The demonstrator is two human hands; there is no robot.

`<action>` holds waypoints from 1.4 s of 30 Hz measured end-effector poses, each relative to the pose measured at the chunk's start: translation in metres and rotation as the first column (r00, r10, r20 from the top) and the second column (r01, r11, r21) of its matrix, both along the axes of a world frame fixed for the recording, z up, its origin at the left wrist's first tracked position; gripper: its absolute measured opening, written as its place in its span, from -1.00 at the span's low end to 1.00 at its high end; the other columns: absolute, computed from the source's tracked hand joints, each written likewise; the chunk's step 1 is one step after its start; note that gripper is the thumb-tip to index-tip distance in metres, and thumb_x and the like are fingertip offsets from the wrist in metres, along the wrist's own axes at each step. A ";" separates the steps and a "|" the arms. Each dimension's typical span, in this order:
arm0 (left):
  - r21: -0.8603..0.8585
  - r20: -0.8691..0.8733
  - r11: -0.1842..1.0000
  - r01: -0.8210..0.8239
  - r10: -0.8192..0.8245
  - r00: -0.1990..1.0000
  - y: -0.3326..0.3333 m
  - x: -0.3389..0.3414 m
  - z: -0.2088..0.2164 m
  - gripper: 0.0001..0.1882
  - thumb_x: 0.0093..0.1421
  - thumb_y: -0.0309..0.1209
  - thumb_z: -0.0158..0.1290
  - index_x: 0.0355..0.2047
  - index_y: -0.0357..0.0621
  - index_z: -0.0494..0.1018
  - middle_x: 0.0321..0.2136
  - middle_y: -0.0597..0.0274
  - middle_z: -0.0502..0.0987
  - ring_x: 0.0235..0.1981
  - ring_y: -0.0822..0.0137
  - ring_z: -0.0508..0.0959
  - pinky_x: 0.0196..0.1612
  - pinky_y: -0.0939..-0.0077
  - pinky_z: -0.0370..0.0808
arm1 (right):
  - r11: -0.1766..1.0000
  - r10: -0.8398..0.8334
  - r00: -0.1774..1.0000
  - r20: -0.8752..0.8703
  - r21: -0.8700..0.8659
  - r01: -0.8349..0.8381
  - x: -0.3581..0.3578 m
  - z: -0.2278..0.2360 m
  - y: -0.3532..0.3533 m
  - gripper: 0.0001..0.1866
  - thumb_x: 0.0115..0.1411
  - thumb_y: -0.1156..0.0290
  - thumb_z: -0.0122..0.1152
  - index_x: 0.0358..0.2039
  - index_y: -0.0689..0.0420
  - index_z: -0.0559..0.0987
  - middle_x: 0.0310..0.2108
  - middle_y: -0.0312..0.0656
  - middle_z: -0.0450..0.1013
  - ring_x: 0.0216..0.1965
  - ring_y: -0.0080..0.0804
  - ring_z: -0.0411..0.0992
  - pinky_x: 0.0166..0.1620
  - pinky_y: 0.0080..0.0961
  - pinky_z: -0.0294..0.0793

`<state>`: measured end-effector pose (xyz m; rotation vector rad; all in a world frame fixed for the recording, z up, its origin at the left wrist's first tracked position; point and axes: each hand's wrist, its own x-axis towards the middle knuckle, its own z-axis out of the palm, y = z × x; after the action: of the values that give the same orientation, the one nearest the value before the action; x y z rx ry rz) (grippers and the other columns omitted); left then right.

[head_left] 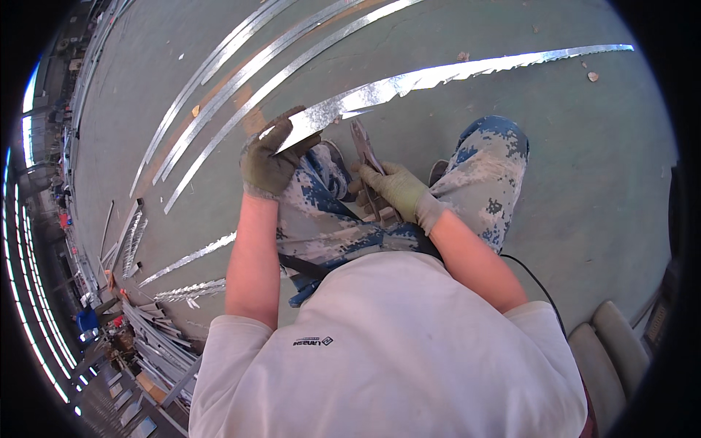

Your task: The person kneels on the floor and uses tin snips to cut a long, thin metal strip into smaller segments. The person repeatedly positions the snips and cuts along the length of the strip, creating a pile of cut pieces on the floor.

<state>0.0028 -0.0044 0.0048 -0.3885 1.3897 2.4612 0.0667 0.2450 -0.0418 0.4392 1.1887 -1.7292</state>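
Your gloved left hand [269,166] is gripping the near end of a notched metal strip [409,83], which is stretching across beyond your camouflage trousers [485,168]. Your gloved right hand [401,190] is holding pliers [364,146] between the trousers' knees. Other metal strips [252,67] are lying ahead-left of the trousers.
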 end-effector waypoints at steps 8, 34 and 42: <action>0.035 -0.004 0.999 -0.005 0.005 1.000 -0.001 0.003 0.000 -0.68 0.47 -0.49 -0.06 0.04 -0.63 0.43 0.15 -0.21 0.48 0.04 -0.09 0.61 0.06 0.05 0.73 | 0.997 -0.056 0.987 -0.154 0.045 0.063 0.005 -0.009 -0.014 -0.54 0.45 0.02 0.16 0.19 0.05 0.55 -0.23 -0.23 0.63 -0.36 -0.46 0.57 -0.32 -0.38 0.64; -0.094 0.054 0.994 -0.053 0.059 0.997 0.006 0.006 0.013 -0.72 0.43 -0.56 -0.01 0.04 -0.55 0.49 0.07 -0.14 0.57 -0.06 0.02 0.68 -0.07 0.21 0.80 | 0.952 -0.301 0.946 0.119 -0.019 0.305 0.006 0.012 -0.032 -0.85 0.27 0.38 0.30 -0.26 0.04 0.47 -0.59 -0.38 0.31 -0.72 -0.59 0.14 -0.71 -0.53 0.07; -0.034 0.036 0.999 -0.003 0.005 0.999 0.006 -0.001 -0.007 -0.73 0.42 -0.54 0.02 0.03 -0.49 0.52 0.03 -0.16 0.58 -0.07 0.02 0.68 -0.07 0.24 0.79 | 0.702 0.137 0.918 -0.371 0.690 0.174 -0.002 -0.029 -0.041 -0.70 0.27 0.27 0.18 -0.08 0.17 0.55 -0.28 0.08 0.57 -0.31 0.02 0.53 -0.22 -0.15 0.50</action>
<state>0.0019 0.0013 -0.0021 -0.4415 1.4187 2.4245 0.0652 0.2035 -0.0712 0.5659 2.1885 -1.3327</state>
